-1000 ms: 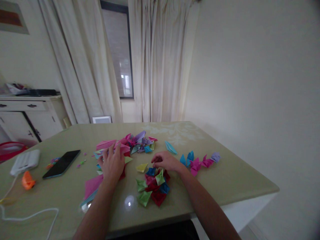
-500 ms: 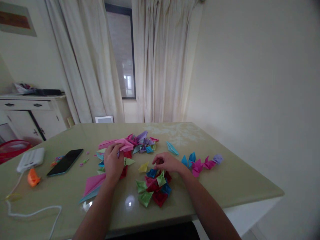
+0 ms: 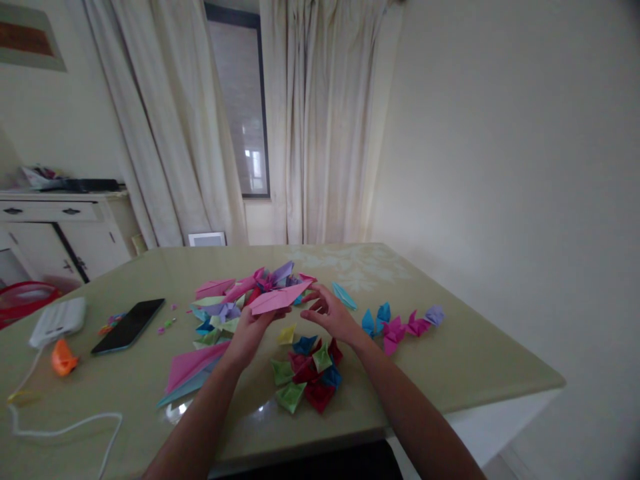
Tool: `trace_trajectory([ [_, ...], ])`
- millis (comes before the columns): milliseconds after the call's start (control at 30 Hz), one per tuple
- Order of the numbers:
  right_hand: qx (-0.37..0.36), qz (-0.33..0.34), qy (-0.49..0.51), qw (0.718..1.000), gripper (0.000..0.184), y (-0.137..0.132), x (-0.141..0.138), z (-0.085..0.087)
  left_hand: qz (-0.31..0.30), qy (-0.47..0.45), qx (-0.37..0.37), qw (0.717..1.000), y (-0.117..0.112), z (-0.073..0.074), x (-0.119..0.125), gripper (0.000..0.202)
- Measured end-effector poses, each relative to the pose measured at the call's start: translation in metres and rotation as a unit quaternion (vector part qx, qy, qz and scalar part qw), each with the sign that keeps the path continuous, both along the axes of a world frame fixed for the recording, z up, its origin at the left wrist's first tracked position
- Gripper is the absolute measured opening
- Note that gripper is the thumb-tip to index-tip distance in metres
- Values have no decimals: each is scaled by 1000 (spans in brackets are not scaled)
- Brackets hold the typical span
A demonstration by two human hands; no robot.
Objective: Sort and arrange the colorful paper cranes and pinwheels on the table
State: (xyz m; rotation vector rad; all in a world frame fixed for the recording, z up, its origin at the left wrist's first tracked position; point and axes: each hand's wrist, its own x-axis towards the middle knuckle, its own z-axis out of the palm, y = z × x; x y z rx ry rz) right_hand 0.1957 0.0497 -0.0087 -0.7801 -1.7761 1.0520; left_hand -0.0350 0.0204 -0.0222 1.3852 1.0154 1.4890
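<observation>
A pink folded paper plane point(image 3: 281, 298) is raised above the paper pile, its pointed end toward the right. My left hand point(image 3: 254, 328) grips it from below, near its left end. Close to the pointed end is my right hand point(image 3: 331, 315), its fingers curved with a gap between them and the thumb. Whether a fingertip touches the paper I cannot tell. Behind the plane lies a pile of folded paper pieces point(image 3: 281, 272) in purple, pink and other colours. Nearer me sits a cluster of red, green and blue folded paper pieces point(image 3: 304, 365), with a small yellow one point(image 3: 287, 335) beside it.
Left of my forearm lie pink and blue paper planes point(image 3: 193, 370). A phone point(image 3: 129, 325), an orange object point(image 3: 64, 358) and a white device point(image 3: 59, 321) with a cable are farther left. Blue, pink and purple paper pieces point(image 3: 395, 333) lie right, before the table's point(image 3: 480, 360) right edge.
My left hand has picked the pink paper plane off the pile and moved it right. My right hand has risen from the cluster toward the plane's tip, its fingers opening.
</observation>
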Motion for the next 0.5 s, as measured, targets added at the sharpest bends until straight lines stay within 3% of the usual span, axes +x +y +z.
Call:
trace_trajectory([
  [233, -18, -29, 86, 996, 36, -3, -6, 4, -32, 61, -31, 997, -5, 5, 8, 59],
  [500, -8, -128, 138, 982, 33, 4, 5, 12, 15, 55, -6, 998, 0, 6, 2, 59],
])
